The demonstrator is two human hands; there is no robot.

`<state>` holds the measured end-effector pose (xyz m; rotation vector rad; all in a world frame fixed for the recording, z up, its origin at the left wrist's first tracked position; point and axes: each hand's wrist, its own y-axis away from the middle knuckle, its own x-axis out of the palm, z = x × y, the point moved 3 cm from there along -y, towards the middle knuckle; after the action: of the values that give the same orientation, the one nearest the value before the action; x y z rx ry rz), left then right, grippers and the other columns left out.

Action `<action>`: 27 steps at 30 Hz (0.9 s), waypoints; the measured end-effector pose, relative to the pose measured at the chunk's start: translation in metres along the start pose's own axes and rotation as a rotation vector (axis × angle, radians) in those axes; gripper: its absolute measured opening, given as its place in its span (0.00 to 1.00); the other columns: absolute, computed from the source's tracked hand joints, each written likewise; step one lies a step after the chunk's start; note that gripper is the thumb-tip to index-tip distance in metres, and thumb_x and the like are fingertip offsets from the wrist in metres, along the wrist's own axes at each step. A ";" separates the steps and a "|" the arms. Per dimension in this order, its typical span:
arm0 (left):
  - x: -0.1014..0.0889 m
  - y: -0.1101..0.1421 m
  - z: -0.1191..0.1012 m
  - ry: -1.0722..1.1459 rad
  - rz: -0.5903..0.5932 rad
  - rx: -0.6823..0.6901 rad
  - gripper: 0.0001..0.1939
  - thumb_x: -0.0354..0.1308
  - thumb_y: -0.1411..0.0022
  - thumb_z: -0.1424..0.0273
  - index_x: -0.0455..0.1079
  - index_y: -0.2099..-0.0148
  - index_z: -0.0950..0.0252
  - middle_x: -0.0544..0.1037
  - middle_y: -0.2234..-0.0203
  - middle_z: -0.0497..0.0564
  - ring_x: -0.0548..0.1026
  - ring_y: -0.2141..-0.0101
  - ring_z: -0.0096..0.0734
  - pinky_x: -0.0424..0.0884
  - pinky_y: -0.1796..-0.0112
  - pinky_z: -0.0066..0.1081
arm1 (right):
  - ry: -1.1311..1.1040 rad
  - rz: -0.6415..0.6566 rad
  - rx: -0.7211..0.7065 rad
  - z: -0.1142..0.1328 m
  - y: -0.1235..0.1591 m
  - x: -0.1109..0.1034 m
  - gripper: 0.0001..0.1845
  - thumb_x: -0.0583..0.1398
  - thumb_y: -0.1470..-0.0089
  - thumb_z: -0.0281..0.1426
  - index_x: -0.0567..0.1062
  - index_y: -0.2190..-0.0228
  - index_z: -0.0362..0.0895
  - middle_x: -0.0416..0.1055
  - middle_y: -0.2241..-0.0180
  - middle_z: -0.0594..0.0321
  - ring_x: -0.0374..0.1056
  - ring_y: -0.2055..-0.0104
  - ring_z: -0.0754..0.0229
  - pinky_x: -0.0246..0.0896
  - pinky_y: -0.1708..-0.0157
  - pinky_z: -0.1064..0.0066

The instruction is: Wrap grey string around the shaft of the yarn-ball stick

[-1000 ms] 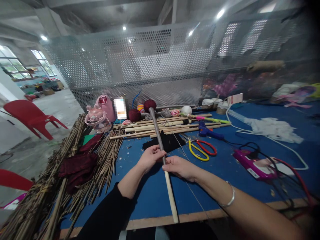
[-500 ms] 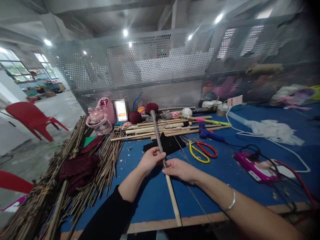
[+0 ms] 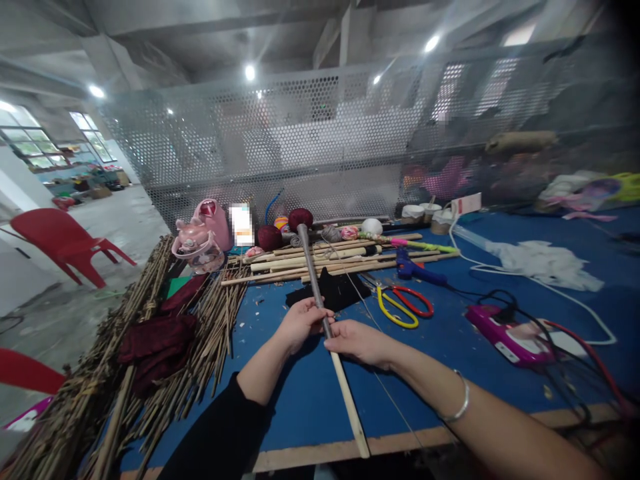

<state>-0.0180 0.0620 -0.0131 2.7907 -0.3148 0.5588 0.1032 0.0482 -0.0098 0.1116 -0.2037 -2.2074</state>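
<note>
A pale wooden stick (image 3: 346,390) runs from the table's front edge up and away from me. Its far half is wrapped in a grey covering (image 3: 311,270) that widens towards a maroon ball (image 3: 301,219) at the far end. My left hand (image 3: 301,325) closes round the grey part from the left. Just below, my right hand (image 3: 357,341) pinches the stick where grey meets bare wood. A thin grey strand (image 3: 395,400) passes beneath my right hand. Beyond my hands lie a black cloth (image 3: 343,291) and scissors (image 3: 397,307) with yellow and red handles.
Bundles of thin twigs (image 3: 200,353) with a maroon cloth (image 3: 157,340) lie at left. Wooden sticks (image 3: 280,273) and yarn balls (image 3: 270,237) line the back. A blue glue gun (image 3: 420,270), a purple power strip (image 3: 493,333) and cables are at right. A perforated metal screen (image 3: 280,147) stands behind.
The stick's near end has shifted slightly right and its far end slightly left, with the maroon ball moving along. Both hands keep their hold at nearly the same place; my left fingers have shifted a little.
</note>
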 end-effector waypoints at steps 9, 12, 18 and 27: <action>0.005 -0.043 -0.006 -0.303 -0.383 0.124 0.16 0.51 0.45 0.68 0.55 0.53 0.63 0.69 0.77 0.47 0.65 0.85 0.22 0.64 0.79 0.27 | 0.265 -0.145 0.097 -0.004 -0.004 0.002 0.17 0.56 0.55 0.40 0.58 0.81 0.41 0.47 0.84 0.72 0.42 0.80 0.71 0.36 0.81 0.77; 0.006 -0.055 -0.003 -0.339 -0.429 0.122 0.13 0.51 0.45 0.66 0.57 0.57 0.64 0.67 0.81 0.47 0.65 0.85 0.23 0.62 0.80 0.25 | 0.314 -0.202 0.122 -0.005 -0.004 0.001 0.14 0.55 0.55 0.38 0.58 0.81 0.41 0.47 0.84 0.71 0.43 0.80 0.70 0.37 0.81 0.77; 0.007 -0.055 0.004 -0.348 -0.442 0.109 0.11 0.43 0.42 0.59 0.55 0.64 0.61 0.58 0.84 0.40 0.56 0.90 0.18 0.56 0.85 0.22 | 0.422 -0.217 0.109 -0.009 -0.006 -0.001 0.12 0.54 0.55 0.35 0.59 0.81 0.41 0.49 0.83 0.71 0.44 0.80 0.70 0.39 0.81 0.77; 0.006 -0.052 -0.004 -0.333 -0.354 0.074 0.15 0.41 0.42 0.57 0.56 0.69 0.64 0.59 0.88 0.40 0.58 0.90 0.20 0.58 0.86 0.22 | 0.387 -0.203 0.093 -0.009 -0.006 -0.001 0.15 0.55 0.55 0.37 0.58 0.82 0.41 0.48 0.83 0.70 0.43 0.79 0.70 0.38 0.82 0.78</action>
<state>-0.0001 0.1114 -0.0190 2.9078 0.1401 0.0233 0.0999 0.0514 -0.0193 0.6284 -0.0804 -2.3246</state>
